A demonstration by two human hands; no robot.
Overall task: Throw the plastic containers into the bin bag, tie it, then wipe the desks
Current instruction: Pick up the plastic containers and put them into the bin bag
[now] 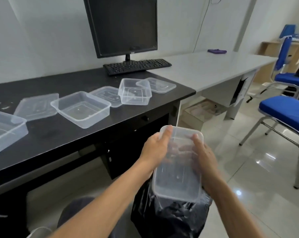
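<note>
Both my hands hold one clear plastic container (177, 182), lid on, tilted over the black bin bag (169, 219) on the floor. My left hand (155, 148) grips its left edge, my right hand (203, 160) its right side. On the black desk (62, 134) lie more clear containers: one at the far left (2, 133), one open in the middle (81, 109), one on its side (135, 91). Loose lids (37, 106) (107, 95) (160, 85) rest between them. A purple cloth (217, 51) lies on the grey desk (214, 69).
A monitor (123, 26) and a black keyboard (136, 65) stand at the back of the black desk. Two blue chairs (286, 115) (289, 69) stand on the tiled floor at the right. Another clear container's rim (38, 231) shows at the bottom left.
</note>
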